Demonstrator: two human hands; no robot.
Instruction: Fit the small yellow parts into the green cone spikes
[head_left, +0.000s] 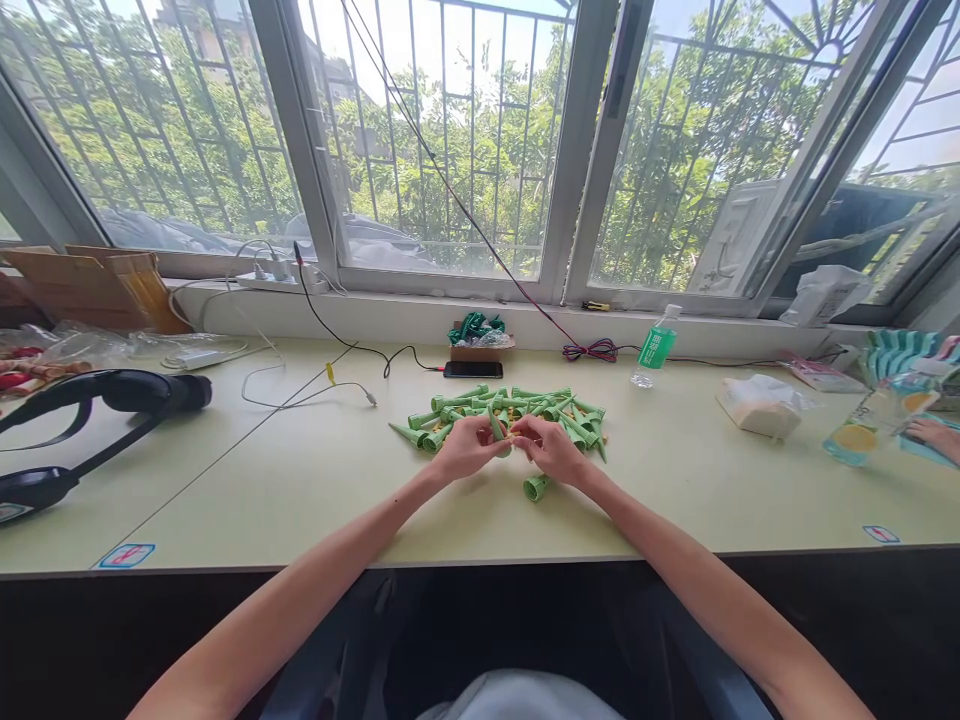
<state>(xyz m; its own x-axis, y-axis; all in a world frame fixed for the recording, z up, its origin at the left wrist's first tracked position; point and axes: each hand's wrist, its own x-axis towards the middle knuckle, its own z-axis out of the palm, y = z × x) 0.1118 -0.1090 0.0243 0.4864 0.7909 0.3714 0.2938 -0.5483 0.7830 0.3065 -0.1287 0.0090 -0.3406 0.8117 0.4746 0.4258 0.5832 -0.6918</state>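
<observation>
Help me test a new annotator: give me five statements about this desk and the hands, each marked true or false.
1. The left hand holds a green cone. True.
2. The phone lies between the two hands. False: it lies beyond the pile of green cones, in front of a small box.
3. A bottle with a green label stands on the desk. True.
4. The black headset is at the right end of the desk. False: it is on the left side.
5. The right hand rests on the tissue pack. False: it is at the cones, fingertips close to the left hand's.
</observation>
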